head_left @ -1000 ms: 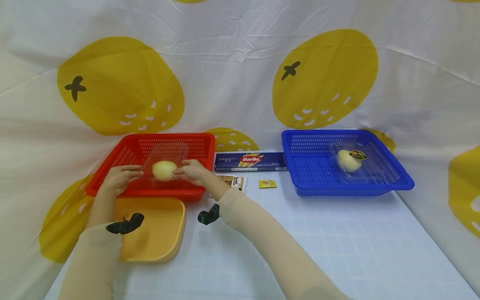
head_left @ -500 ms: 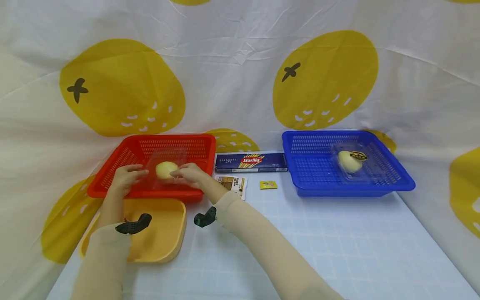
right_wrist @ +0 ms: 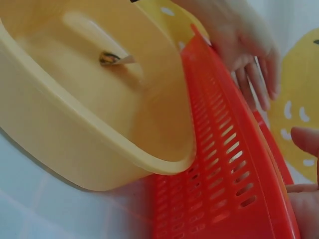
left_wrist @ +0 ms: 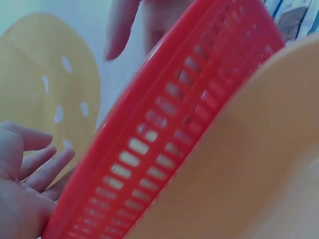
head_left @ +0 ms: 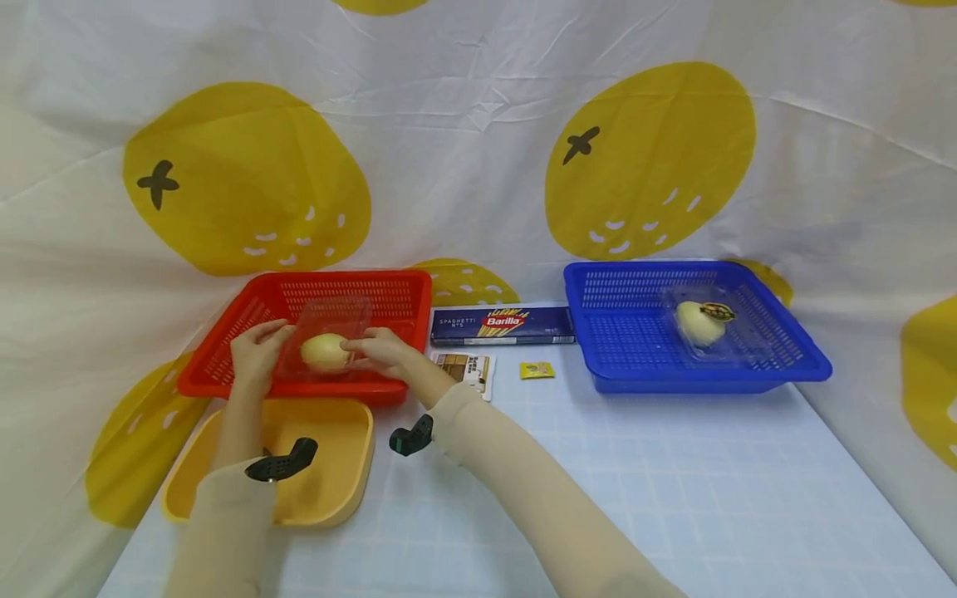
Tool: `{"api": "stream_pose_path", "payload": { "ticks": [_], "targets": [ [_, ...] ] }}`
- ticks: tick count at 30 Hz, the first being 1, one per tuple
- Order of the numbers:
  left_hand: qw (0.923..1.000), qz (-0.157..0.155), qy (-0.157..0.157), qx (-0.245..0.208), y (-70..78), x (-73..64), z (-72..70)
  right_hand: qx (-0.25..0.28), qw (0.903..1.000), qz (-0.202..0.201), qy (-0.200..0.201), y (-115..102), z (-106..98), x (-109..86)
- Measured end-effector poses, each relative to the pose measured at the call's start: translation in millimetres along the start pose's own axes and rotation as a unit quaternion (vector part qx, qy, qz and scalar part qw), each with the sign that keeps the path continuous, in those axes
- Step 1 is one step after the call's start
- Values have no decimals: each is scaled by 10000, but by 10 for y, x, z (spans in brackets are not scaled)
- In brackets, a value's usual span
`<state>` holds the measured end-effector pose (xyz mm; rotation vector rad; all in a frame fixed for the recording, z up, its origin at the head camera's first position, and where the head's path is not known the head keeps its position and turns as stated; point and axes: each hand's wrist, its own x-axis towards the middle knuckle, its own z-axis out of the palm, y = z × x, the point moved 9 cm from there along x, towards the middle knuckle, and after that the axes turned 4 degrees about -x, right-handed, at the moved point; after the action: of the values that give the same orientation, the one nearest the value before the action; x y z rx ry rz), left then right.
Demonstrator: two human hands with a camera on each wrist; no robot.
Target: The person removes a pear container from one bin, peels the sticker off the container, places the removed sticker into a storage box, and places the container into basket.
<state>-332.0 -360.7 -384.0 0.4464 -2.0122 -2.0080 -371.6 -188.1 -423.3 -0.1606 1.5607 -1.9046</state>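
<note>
A pale yellow oval thing like a peeled onion (head_left: pixel 323 353) shows at a clear plastic clamshell pack (head_left: pixel 336 311) in the red basket (head_left: pixel 407 390). To the pack's left, my left hand (head_left: pixel 257 353) reaches over the near rim; its fingers are spread loosely and grip nothing in the left wrist view. My right hand (head_left: pixel 385 350) is over the right part of the basket, fingertips right at the oval thing's side. Its thumb (right_wrist: pixel 305 140) and fingers stand apart in the right wrist view, where the basket wall hides what lies inside.
An orange-yellow tub (head_left: pixel 362 448) stands before the red basket, with a small dark-labelled piece (right_wrist: pixel 108 59) in it. A spaghetti box (head_left: pixel 501 324), a pouch (head_left: pixel 467 370) and a yellow packet (head_left: pixel 537 370) lie to the right. A blue basket (head_left: pixel 703 384) holds a similar pack (head_left: pixel 703 324).
My left hand has drawn away from the pack's left side and turned slightly. The pale oval thing has shifted a little left and nearer. My right hand has stayed almost in place.
</note>
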Motion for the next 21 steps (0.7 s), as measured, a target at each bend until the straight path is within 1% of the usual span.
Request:
{"api": "stream_pose_path", "payload": {
  "ticks": [1,2,4,6,7,8,10,12,13,14,15,17,19,21],
  "targets": [
    [9994,86,-89,-313,17,-24,43,-42,10000,12,0,6,2,3],
    [9977,119,-252,-622,24,-47,100,-92,10000,20,-21,11,9,5],
    [9933,158,-710,-902,31,-90,241,-238,9997,34,45,22,2,12],
    [9862,56,-1179,-1162,18,-127,392,-403,9991,24,123,26,-8,21],
    [9834,-32,-1373,-1186,5,-144,459,-451,9988,3,163,24,-14,21],
    [9815,-113,-1528,-1151,-9,-157,520,-493,9986,-42,197,16,-16,22],
    [9789,-268,-1748,-1021,-36,-175,629,-472,9979,-186,396,-11,-48,18],
    [9779,-389,-1905,-764,-70,-176,725,-283,9956,-440,775,-57,-110,3],
    [9780,-414,-1956,-600,-83,-173,769,-157,9929,-616,1002,-88,-147,-10],
    [9779,-411,-2005,-415,-96,-167,810,-33,9891,-800,1235,-119,-187,-24],
    [9779,-419,-2035,-218,-112,-160,845,12,9832,-1000,1525,-151,-236,-44],
    [9770,-415,-2091,71,-138,-144,909,-38,9706,-1324,2012,-215,-304,-110],
    [9758,-464,-2112,317,-164,-131,954,-210,9589,-1587,2341,-269,-339,-175],
    [9733,-576,-2165,490,-199,-122,993,-519,9477,-1797,2585,-323,-362,-251]
  ]
}}
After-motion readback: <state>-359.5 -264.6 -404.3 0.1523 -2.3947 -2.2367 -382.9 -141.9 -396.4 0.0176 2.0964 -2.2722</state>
